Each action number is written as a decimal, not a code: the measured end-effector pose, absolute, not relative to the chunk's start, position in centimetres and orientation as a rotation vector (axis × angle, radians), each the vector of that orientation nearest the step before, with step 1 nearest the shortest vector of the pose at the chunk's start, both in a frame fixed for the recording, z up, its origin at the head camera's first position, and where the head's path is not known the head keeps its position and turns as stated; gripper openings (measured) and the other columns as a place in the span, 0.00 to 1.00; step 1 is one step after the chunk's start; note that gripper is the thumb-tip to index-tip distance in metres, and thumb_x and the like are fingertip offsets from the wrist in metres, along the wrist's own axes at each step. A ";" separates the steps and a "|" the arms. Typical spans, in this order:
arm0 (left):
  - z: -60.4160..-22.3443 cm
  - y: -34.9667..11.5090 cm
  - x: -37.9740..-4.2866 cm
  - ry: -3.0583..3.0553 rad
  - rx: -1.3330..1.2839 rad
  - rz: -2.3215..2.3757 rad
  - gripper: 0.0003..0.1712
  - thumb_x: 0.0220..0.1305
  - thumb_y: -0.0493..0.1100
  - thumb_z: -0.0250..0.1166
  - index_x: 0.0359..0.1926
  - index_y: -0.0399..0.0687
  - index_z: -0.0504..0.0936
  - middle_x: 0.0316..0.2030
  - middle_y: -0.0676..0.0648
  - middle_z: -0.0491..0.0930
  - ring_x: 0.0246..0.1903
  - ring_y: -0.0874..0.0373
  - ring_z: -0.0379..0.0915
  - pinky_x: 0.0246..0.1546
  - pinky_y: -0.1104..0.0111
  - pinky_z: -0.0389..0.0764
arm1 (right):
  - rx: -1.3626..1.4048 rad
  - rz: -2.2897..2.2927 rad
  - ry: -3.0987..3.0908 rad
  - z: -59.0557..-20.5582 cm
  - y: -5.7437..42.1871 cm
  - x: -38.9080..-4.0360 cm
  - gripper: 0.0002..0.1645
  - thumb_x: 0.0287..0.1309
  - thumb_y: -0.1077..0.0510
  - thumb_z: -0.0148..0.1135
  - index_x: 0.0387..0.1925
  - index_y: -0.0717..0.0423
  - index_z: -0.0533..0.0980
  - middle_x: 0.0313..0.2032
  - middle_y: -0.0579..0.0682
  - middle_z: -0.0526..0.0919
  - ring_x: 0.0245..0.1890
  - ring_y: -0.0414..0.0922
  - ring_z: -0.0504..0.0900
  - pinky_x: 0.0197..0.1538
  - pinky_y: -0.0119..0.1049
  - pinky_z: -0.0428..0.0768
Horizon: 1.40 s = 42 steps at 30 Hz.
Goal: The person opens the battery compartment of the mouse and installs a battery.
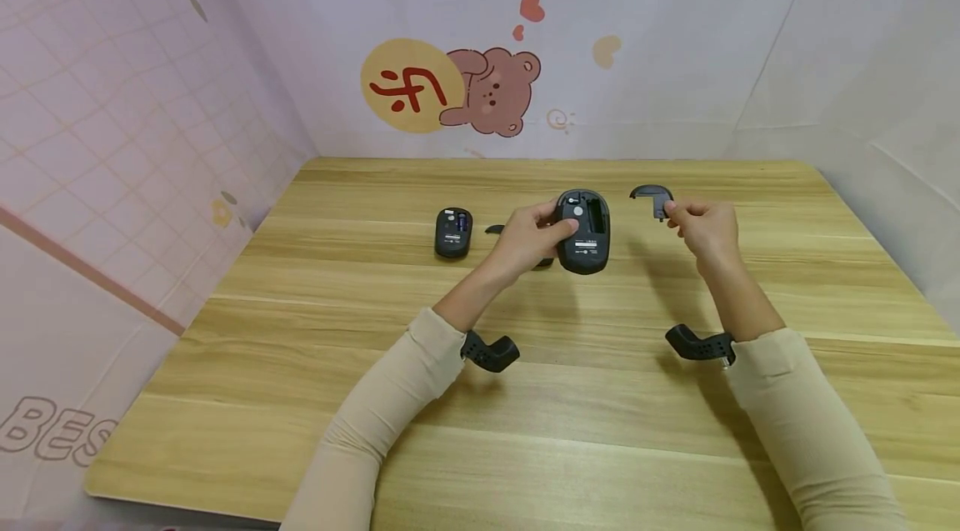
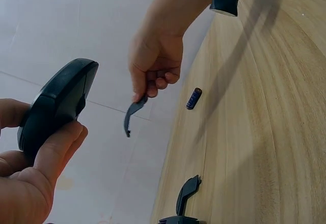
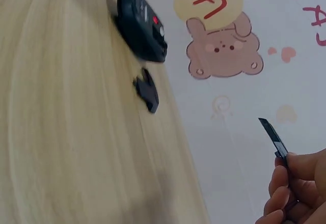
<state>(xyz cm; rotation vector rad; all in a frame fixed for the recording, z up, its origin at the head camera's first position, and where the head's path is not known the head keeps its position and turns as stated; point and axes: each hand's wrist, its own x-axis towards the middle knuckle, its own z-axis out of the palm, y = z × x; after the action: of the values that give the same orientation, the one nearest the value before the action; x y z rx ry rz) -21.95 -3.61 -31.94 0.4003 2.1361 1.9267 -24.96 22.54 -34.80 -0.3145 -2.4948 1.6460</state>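
Observation:
In the head view my left hand (image 1: 525, 241) holds a black computer mouse (image 1: 588, 256) with its underside toward me, thumb across the base. The mouse's battery slot lies uncovered. To the right, apart from the mouse, my right hand (image 1: 707, 232) pinches its curved battery cover (image 1: 660, 199) between thumb and fingers, above the table. The left wrist view shows this mouse (image 2: 56, 102) edge-on and the cover (image 2: 133, 113) hanging from the right fingertips. From the right wrist the cover (image 3: 275, 138) appears thin and edge-on.
A second black mouse (image 1: 453, 241) lies underside up on the wooden table (image 1: 300, 281), a blue battery in its slot. Another dark mouse (image 3: 140, 28) and a loose cover (image 3: 147, 91) lie partly hidden behind my left hand in the head view. A loose battery (image 2: 194, 98) rests on the table.

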 end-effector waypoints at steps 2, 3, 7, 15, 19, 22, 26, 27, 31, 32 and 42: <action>-31.8 -3.6 -21.9 2.132 0.402 1.934 0.27 0.67 0.36 0.58 0.66 0.39 0.67 0.49 0.37 0.77 0.41 0.50 0.81 0.38 0.69 0.84 | -0.311 1.570 -2.562 -35.1 22.9 -25.1 0.19 0.64 0.46 0.56 0.27 0.53 0.85 0.36 0.47 0.77 0.31 0.42 0.70 0.31 0.32 0.70; -31.8 -3.7 -21.9 2.133 0.403 1.937 0.27 0.67 0.36 0.58 0.66 0.39 0.67 0.49 0.37 0.77 0.41 0.50 0.81 0.38 0.69 0.84 | -0.313 1.529 -2.594 -35.3 23.0 -25.2 0.21 0.65 0.46 0.55 0.31 0.58 0.84 0.40 0.51 0.77 0.33 0.45 0.70 0.32 0.34 0.70; -31.8 -3.7 -21.8 2.125 0.400 1.950 0.26 0.67 0.36 0.58 0.65 0.39 0.67 0.49 0.37 0.77 0.41 0.49 0.81 0.38 0.69 0.83 | -0.321 1.423 -2.714 -35.9 23.6 -25.4 0.27 0.67 0.48 0.52 0.38 0.71 0.80 0.52 0.66 0.74 0.47 0.54 0.69 0.40 0.42 0.70; -32.0 -3.6 -21.8 2.144 0.401 1.939 0.26 0.66 0.36 0.58 0.64 0.38 0.69 0.47 0.37 0.78 0.40 0.50 0.81 0.37 0.68 0.84 | -0.295 1.233 -2.871 -37.5 25.0 -25.7 0.28 0.68 0.49 0.51 0.40 0.74 0.79 0.49 0.71 0.76 0.54 0.64 0.69 0.40 0.47 0.75; -32.0 -3.6 -21.9 2.155 0.407 1.931 0.26 0.66 0.36 0.58 0.65 0.39 0.69 0.48 0.37 0.78 0.40 0.51 0.81 0.36 0.68 0.84 | -0.272 1.164 -2.919 -38.1 25.5 -25.8 0.26 0.67 0.50 0.52 0.38 0.74 0.80 0.44 0.70 0.79 0.44 0.60 0.72 0.25 0.36 0.67; -32.0 -3.6 -21.9 2.152 0.416 1.929 0.26 0.66 0.36 0.58 0.65 0.39 0.68 0.48 0.37 0.78 0.40 0.51 0.81 0.36 0.68 0.84 | -0.262 1.145 -2.974 -38.3 26.0 -25.9 0.25 0.66 0.51 0.53 0.37 0.72 0.81 0.40 0.66 0.81 0.42 0.58 0.72 0.29 0.37 0.68; -32.0 -3.5 -21.8 2.141 0.431 1.934 0.26 0.66 0.35 0.58 0.65 0.39 0.68 0.48 0.37 0.78 0.41 0.50 0.81 0.36 0.68 0.84 | -0.267 1.114 -3.046 -38.4 26.5 -26.1 0.22 0.65 0.52 0.55 0.32 0.69 0.83 0.22 0.53 0.83 0.33 0.53 0.74 0.33 0.38 0.68; -32.0 -3.5 -21.8 2.135 0.432 1.936 0.26 0.66 0.35 0.58 0.65 0.39 0.68 0.48 0.37 0.78 0.41 0.50 0.81 0.36 0.68 0.84 | -0.270 1.113 -3.057 -38.4 26.6 -26.1 0.22 0.64 0.53 0.55 0.30 0.69 0.83 0.19 0.49 0.82 0.30 0.50 0.74 0.32 0.38 0.69; -32.1 -3.5 -21.8 2.132 0.430 1.937 0.26 0.66 0.35 0.58 0.65 0.39 0.68 0.48 0.37 0.78 0.42 0.51 0.80 0.37 0.68 0.84 | -0.244 1.090 -3.080 -38.6 26.9 -26.2 0.20 0.63 0.54 0.56 0.26 0.67 0.82 0.15 0.43 0.79 0.21 0.43 0.74 0.28 0.35 0.70; -32.1 -3.4 -21.8 2.133 0.430 1.936 0.26 0.67 0.35 0.58 0.65 0.39 0.68 0.48 0.37 0.78 0.42 0.51 0.80 0.37 0.68 0.84 | -0.232 1.083 -3.082 -38.6 27.0 -26.3 0.20 0.63 0.54 0.56 0.26 0.67 0.82 0.15 0.43 0.79 0.19 0.42 0.75 0.28 0.34 0.71; -32.3 -3.4 -21.9 2.157 0.431 1.926 0.26 0.67 0.36 0.58 0.65 0.40 0.69 0.48 0.38 0.78 0.41 0.52 0.80 0.36 0.68 0.84 | -0.140 1.062 -3.114 -38.8 27.3 -26.8 0.20 0.62 0.54 0.56 0.29 0.70 0.80 0.14 0.44 0.80 0.16 0.39 0.80 0.24 0.30 0.74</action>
<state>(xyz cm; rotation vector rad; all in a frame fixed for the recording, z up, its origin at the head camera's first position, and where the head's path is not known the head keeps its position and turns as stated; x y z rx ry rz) -21.92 -3.39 -32.28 0.4309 2.1567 1.9256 -26.76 27.34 -38.84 -0.1395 -3.1140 1.0620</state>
